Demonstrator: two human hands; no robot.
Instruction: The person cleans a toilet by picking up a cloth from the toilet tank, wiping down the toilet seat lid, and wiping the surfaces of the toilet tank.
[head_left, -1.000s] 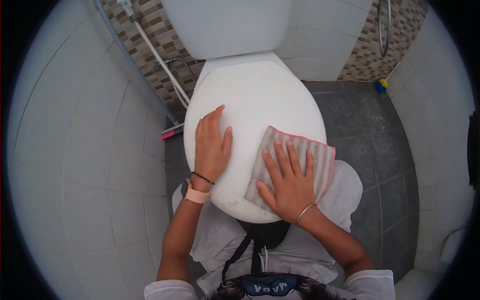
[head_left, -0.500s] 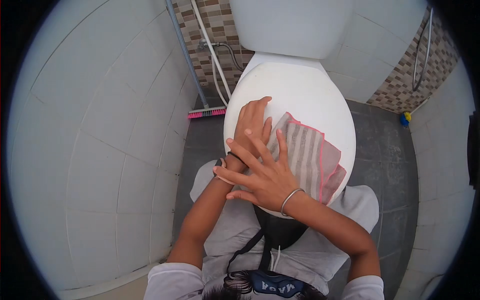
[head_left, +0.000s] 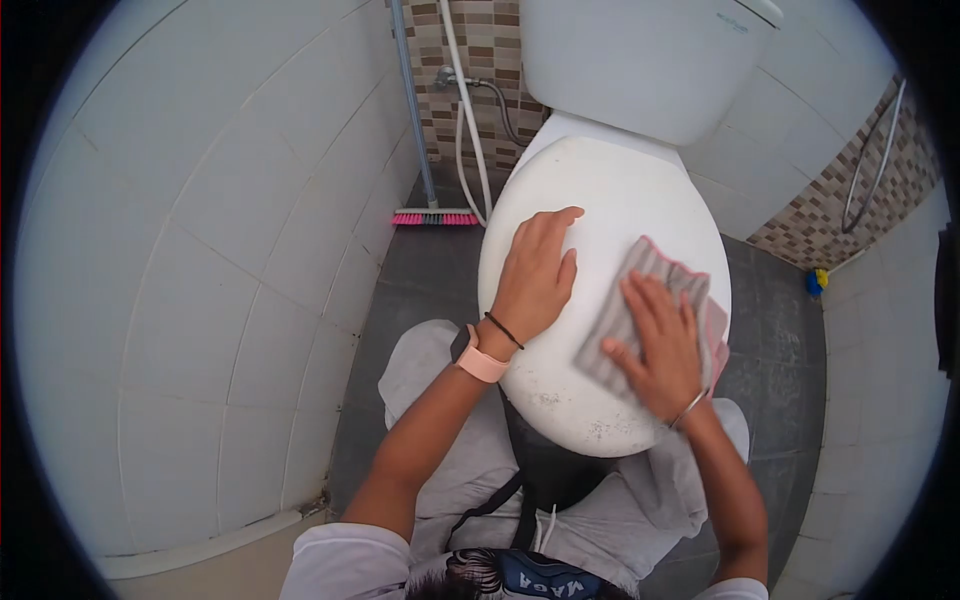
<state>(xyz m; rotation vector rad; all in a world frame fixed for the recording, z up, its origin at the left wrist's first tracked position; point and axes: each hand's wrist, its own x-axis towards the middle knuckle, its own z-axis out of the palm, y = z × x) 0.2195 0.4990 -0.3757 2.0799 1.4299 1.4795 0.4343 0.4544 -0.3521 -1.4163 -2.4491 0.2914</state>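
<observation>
Head view, items as found. One white toilet lid (head_left: 620,190), closed, its broad upper face serving as support for both our hands. One striped cloth (head_left: 612,325), pink-edged, on the lid toward our right, partly folded, its far-right corner reaching the lid's rim. Right hand (head_left: 662,345): palm down over the cloth, fingers spread and unclenched, pressing rather than pinching, which probably kept the fabric flat against the lid. Left hand (head_left: 535,285): set on the lid's left part, fingers loosely bent, grasping nothing, seemingly as a brace for our lean. Dark marks (head_left: 605,430): at the near edge, uncovered by the cloth.

Surroundings: cistern (head_left: 630,70) behind the lid, limiting reach at the far end; grey trousers (head_left: 425,375) around the near end. Pink-bristled broom (head_left: 435,217) on the floor, left, beside a white tube (head_left: 464,95). Blue-and-yellow brush (head_left: 817,282), far right, near the wall. Our right hand hid the cloth's middle; what lay beneath we could not tell.
</observation>
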